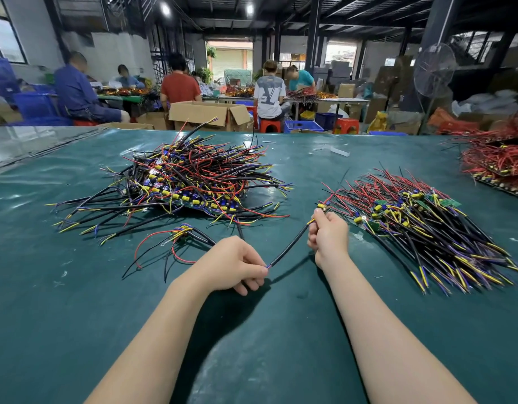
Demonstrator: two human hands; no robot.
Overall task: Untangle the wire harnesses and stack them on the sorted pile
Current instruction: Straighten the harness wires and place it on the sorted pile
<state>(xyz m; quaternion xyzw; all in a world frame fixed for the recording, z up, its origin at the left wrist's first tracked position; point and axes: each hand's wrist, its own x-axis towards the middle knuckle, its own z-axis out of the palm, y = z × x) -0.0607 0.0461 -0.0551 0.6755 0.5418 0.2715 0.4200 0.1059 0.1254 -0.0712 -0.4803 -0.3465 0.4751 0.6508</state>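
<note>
Near table [76, 316] middle: left hand [234, 265], right hand [327, 236] pinched on one harness [289, 246]; keep taut, lay parallel onto sorted pile [421, 223], clear of tangled heap [187, 182]

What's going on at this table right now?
A person is sorting wire harnesses on a green table. Both hands hold one harness stretched between them: the left hand pinches the cable's free end, the right hand grips it near the small board. A tangled pile lies to the left, the sorted pile to the right. A few loose harnesses lie by the left hand.
</note>
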